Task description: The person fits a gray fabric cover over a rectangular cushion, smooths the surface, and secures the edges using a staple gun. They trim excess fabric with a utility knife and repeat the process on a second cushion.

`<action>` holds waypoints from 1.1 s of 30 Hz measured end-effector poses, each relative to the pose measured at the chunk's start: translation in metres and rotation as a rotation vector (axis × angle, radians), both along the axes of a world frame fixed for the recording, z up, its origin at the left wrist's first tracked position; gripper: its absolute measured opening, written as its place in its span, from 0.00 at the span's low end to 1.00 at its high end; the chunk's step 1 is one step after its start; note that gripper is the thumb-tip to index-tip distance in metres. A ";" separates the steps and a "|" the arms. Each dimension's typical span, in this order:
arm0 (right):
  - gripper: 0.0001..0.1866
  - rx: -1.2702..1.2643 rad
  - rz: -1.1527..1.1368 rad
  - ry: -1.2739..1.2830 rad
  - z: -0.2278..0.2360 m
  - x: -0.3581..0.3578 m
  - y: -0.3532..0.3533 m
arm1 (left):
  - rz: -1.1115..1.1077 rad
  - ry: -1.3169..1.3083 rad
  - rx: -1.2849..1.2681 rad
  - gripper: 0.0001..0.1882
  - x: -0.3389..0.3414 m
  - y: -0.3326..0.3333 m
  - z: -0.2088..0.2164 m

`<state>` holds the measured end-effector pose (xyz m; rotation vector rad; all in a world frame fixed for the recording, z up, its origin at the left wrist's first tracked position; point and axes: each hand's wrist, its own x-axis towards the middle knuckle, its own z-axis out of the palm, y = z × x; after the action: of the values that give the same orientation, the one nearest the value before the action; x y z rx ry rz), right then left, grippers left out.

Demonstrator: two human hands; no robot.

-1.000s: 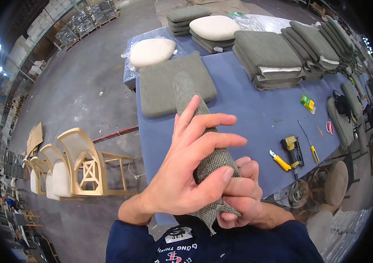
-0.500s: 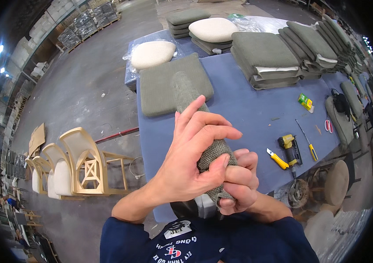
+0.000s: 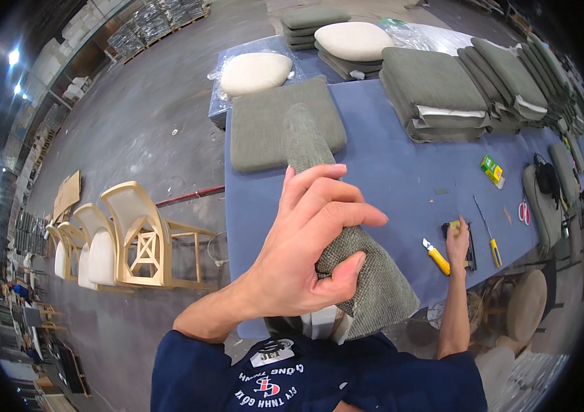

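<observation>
My left hand (image 3: 316, 237) wraps round a grey-green fabric-covered pad (image 3: 309, 141), seen nearly edge-on and stretching away from my chest. Its loose cloth flares out below the hand, with a pale underside showing near my shirt. At the right of the blue table, my right hand (image 3: 458, 248) is closed round the yellow and black staple gun (image 3: 470, 255), which lies on the tabletop and is mostly covered by the fingers. A yellow-handled utility knife (image 3: 437, 259) lies just left of that hand. To its right is a yellow-handled screwdriver (image 3: 495, 251).
Beyond the pad lies a flat green cushion (image 3: 257, 137). Stacked green cushions (image 3: 436, 79) and a white cushion (image 3: 353, 41) fill the table's far side. Red-handled scissors (image 3: 524, 213) and a green-yellow box (image 3: 491, 170) lie at right. Wooden chairs (image 3: 161, 268) stand left of the table (image 3: 402, 185).
My right hand has let go of the pad's near end and moved right onto the staple gun. The loose cloth has spread out. My left hand keeps its hold.
</observation>
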<state>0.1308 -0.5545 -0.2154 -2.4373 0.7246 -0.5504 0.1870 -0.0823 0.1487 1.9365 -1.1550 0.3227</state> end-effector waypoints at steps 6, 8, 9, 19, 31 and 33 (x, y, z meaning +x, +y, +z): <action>0.49 -0.127 -0.172 0.695 -0.059 -0.012 -0.046 | 0.029 0.017 0.031 0.24 -0.002 -0.011 -0.001; 0.49 -0.141 -0.173 0.644 -0.068 -0.010 -0.058 | 0.026 0.015 0.032 0.24 -0.001 -0.018 0.000; 0.50 -0.146 -0.173 0.620 -0.070 -0.012 -0.061 | 0.033 0.011 0.039 0.24 0.000 -0.022 0.000; 0.17 0.755 0.101 -0.133 0.141 -0.015 -0.039 | 0.072 -0.050 0.047 0.26 -0.007 -0.037 -0.006; 0.25 -0.049 1.025 -0.104 0.453 -0.066 0.193 | 0.039 -0.095 -0.047 0.25 -0.003 -0.032 -0.014; 0.27 -0.002 1.090 0.017 0.467 -0.063 0.204 | 0.024 -0.089 -0.067 0.27 -0.006 -0.032 -0.012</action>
<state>0.0674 -0.3502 0.2513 -2.3875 -0.6190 -0.0760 0.1811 -0.1144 0.1363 1.8945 -1.1645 0.4594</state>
